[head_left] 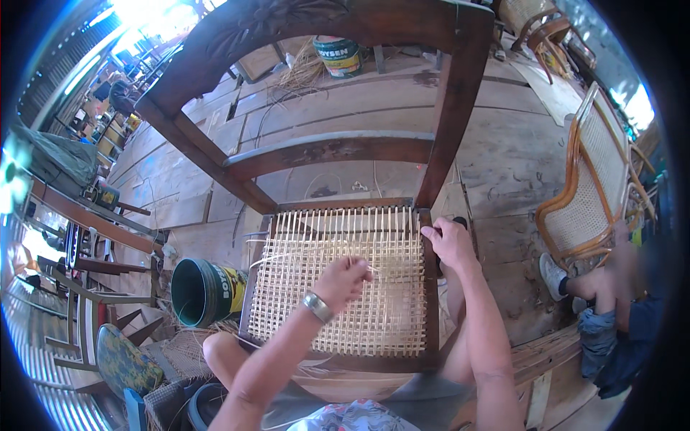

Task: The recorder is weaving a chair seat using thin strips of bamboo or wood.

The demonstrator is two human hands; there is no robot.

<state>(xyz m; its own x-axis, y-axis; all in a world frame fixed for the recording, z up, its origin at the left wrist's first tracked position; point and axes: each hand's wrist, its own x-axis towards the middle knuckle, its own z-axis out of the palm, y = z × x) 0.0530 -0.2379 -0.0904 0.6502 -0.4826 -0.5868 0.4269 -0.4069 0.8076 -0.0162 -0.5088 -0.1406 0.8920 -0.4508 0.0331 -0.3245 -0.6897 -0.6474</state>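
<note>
We have the dark brown wooden chair (460, 65) standing right in front of us, its back away from us and its seat pulled in over our knees, so the pale woven cane seat panel (345, 287) lies flat and within easy reach of both hands. The weave is close and finished on the near part of the frame, while toward the back rail only upright strands run, open and unwoven.

Our left hand (343, 279) sits over the middle of the panel, closed in a pinch on a thin pale cane strand (287, 256) that trails off to the left edge of the seat; the wrist, with a metal watch (317, 307), is cocked down so the fingers meet the weave. Our right hand (450, 243) rests on the right rail of the seat frame, fingers curled onto the edge of the cane (whether it grips a strand there or only steadies the frame we cannot tell). Both forearms reach forward from below, the right one nearly straight.

A dark green plastic bucket (203, 291) lies tipped on the plank floor just left of the chair.
</note>
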